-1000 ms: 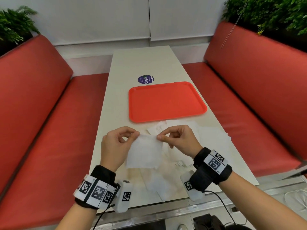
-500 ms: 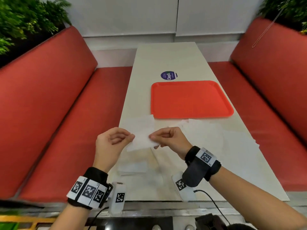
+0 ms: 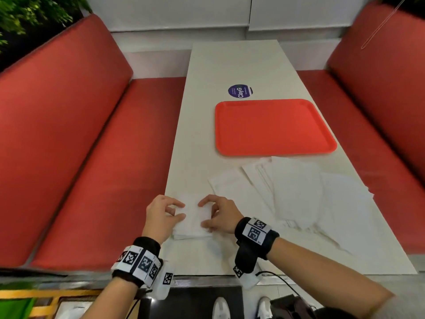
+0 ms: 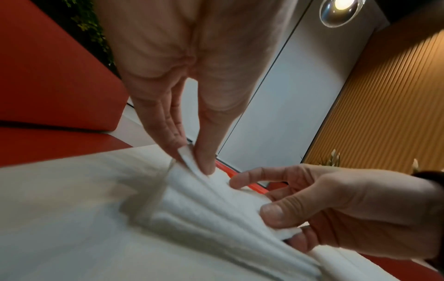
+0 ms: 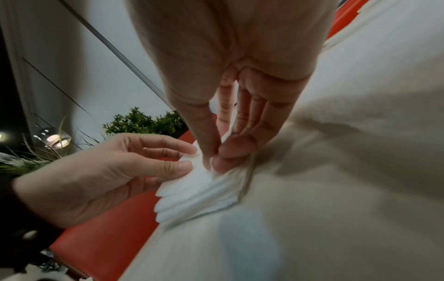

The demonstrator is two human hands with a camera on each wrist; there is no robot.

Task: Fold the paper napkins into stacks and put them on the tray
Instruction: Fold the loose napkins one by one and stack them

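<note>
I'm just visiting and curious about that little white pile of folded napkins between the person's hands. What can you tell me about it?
The small stack of folded white paper napkins lies near the left front edge of the pale rectangular table. It looks soft and thin, with several layered edges showing at its side. The left hand pinches the top napkin at its left side and the right hand pinches it at its right, thumb against fingers. It sits apart from the empty orange plastic tray and left of the loose unfolded napkins.
</note>
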